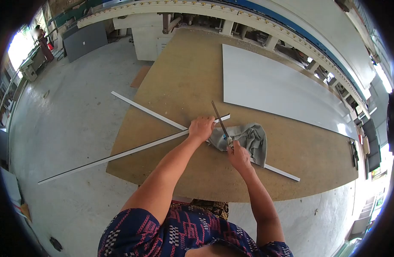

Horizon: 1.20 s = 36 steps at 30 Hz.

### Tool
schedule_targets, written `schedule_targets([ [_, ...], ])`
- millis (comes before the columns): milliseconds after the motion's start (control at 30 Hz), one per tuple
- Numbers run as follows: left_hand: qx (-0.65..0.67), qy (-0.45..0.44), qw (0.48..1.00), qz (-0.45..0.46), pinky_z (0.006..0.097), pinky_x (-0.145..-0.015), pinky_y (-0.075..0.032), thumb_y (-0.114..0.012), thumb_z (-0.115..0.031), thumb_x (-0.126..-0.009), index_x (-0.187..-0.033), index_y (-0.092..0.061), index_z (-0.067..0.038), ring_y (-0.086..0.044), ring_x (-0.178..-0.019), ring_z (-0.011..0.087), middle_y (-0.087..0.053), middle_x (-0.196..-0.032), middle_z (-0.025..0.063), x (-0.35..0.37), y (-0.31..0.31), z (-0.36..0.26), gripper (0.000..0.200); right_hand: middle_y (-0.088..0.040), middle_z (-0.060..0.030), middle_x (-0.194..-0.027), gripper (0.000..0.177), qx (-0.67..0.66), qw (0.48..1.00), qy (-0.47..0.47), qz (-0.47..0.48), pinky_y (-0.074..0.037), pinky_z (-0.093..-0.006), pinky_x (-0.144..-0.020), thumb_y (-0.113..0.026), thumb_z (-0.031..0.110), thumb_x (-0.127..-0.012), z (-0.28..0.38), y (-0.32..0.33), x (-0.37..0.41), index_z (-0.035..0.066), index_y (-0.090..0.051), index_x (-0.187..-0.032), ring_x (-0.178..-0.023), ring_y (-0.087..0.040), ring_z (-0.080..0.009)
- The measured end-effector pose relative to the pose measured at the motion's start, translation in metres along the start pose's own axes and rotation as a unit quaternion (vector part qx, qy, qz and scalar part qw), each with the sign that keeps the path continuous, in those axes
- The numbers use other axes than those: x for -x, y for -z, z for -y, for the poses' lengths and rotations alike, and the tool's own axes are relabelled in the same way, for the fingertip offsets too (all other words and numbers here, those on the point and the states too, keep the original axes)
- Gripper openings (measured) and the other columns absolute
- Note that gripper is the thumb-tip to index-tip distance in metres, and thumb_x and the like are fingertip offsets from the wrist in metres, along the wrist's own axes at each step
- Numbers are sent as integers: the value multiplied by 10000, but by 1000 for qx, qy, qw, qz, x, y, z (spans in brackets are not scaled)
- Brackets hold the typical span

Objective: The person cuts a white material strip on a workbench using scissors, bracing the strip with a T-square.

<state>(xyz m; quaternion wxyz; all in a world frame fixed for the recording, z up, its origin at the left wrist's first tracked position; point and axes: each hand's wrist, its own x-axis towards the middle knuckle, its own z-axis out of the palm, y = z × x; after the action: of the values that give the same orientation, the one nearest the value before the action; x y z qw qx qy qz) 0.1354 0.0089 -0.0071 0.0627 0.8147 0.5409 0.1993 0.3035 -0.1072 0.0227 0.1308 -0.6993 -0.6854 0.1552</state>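
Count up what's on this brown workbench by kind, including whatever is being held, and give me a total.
White strips: 2
Grey cloth: 1
Large pale panel: 1
Dark-bladed tool, held in the right hand: 1
Total: 5

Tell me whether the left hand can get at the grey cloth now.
Probably yes: the left hand rests on the crossed white strips right beside the grey cloth, nothing between them; the right hand holds a thin tool there.
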Motion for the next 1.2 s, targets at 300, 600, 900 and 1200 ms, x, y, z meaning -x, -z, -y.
schedule_targets([
  [300, 17, -7, 1000, -19, 469, -686, -474, -481, -262, -889, -914, -521, -84, -592, -827, 336, -624, -827, 127, -1, -5, -1, 184, -610, -260, -749, 284, 18, 1000, 5, -4, -453, -508, -657, -492, 221, -878, 4, -4, 1, -21, -414, -1006, -762, -602, -431],
  [600, 27, -17, 999, 11, 473, -669, -478, -477, -277, -890, -910, -524, -91, -606, -791, 339, -627, -823, 130, -2, -7, -1, 193, -593, -248, -700, 249, 36, 999, -21, 30, -447, -509, -644, -507, 198, -860, 0, 17, 63, -8, -395, -947, -719, -596, -428],
  [900, 30, -40, 998, -25, 461, -674, -482, -482, -276, -884, -886, -528, -89, -611, -792, 331, -628, -808, 126, 1, -8, 1, 193, -608, -256, -750, 256, 26, 999, 2, -21, -445, -515, -658, -513, 224, -864, 5, -5, -14, -3, -434, -953, -746, -598, -430],
  [1200, 33, -19, 999, 6, 452, -676, -479, -492, -267, -877, -885, -528, -88, -612, -808, 321, -625, -804, 126, -2, -5, -1, 183, -618, -247, -778, 261, 23, 998, -35, 39, -449, -507, -681, -507, 222, -858, -4, 16, 57, -10, -436, -954, -777, -597, -429],
])
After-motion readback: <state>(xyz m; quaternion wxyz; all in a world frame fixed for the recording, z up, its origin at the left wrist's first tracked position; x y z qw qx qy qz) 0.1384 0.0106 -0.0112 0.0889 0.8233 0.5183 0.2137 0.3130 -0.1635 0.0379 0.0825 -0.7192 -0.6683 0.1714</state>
